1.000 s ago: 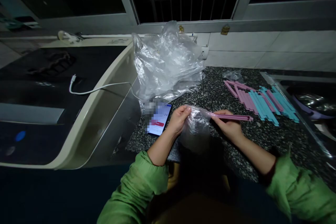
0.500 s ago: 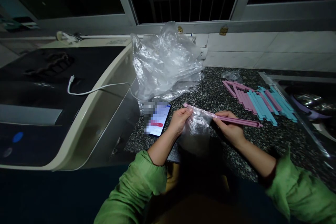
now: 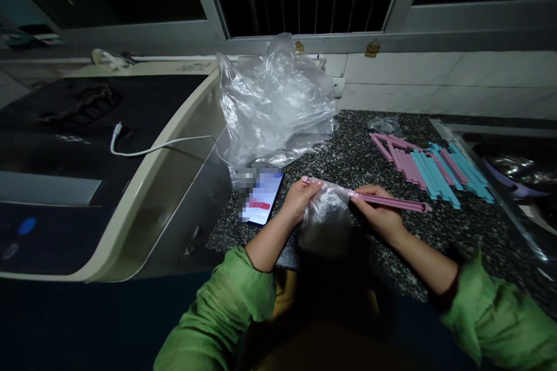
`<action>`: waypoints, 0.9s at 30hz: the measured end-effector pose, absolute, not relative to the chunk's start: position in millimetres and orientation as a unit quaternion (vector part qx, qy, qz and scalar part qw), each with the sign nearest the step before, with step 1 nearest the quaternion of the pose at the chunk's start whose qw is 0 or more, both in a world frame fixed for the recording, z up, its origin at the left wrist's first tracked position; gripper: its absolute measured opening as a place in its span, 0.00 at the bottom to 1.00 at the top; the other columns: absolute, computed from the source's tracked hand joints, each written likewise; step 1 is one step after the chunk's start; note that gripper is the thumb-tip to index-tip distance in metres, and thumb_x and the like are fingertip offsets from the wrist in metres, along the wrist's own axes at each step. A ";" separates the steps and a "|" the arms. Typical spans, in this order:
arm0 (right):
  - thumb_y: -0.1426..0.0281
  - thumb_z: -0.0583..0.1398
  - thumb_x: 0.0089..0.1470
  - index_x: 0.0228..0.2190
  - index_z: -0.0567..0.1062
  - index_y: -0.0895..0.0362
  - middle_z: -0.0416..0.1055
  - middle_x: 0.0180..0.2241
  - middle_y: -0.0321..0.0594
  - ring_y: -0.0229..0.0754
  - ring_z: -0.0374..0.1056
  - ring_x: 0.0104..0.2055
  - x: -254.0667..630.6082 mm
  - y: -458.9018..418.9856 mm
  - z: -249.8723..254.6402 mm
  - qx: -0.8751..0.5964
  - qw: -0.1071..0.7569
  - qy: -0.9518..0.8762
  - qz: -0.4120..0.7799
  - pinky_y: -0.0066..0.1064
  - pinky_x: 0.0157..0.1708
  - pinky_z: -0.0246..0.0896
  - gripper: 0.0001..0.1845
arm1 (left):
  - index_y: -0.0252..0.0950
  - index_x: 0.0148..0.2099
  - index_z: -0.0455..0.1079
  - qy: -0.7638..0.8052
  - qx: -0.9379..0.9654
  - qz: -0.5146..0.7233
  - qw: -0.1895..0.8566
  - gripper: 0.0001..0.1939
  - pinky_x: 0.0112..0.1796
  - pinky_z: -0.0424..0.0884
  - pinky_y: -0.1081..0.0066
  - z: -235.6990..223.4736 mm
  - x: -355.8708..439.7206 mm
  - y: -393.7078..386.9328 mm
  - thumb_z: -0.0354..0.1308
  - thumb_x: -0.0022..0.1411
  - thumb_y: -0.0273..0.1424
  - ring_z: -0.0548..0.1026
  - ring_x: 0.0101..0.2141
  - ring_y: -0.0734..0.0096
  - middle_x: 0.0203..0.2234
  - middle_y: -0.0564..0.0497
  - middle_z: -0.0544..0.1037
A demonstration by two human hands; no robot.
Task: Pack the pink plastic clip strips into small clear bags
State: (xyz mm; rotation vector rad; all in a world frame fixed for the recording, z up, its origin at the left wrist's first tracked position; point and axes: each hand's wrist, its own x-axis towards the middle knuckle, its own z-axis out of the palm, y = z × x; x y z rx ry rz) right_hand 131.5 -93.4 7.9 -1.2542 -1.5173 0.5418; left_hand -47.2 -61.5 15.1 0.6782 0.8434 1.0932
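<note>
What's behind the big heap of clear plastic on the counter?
Around the plastic heap, tiled wall, a socket at its right edge and the window frame above show; a white pipe runs behind its left edge. What lies directly behind its crumpled middle is covered.

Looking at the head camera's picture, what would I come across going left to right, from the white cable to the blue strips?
White cable, phone, left hand, small bag, right hand, blue strips.
</note>
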 end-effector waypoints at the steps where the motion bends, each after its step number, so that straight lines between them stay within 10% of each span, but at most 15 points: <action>1: 0.58 0.61 0.45 0.25 0.71 0.53 0.72 0.26 0.37 0.40 0.68 0.30 131.6 -93.6 7.8 -0.523 0.519 -0.636 0.228 0.34 0.33 0.65 0.12 | 0.30 0.23 0.67 0.379 0.306 0.493 0.721 0.22 0.24 0.60 0.74 14.7 -47.3 -61.4 0.71 0.30 0.41 0.66 0.18 0.78 0.15 0.54 0.70; 27: 0.65 0.60 0.44 0.20 0.70 0.55 0.69 0.26 0.36 0.36 0.65 0.27 125.2 -89.2 9.2 -0.550 0.508 -0.601 0.279 0.29 0.28 0.62 0.07 | 0.32 0.22 0.66 0.435 0.398 0.496 0.637 0.22 0.26 0.57 0.76 15.0 -42.0 -66.2 0.68 0.32 0.44 0.61 0.21 0.81 0.16 0.58 0.66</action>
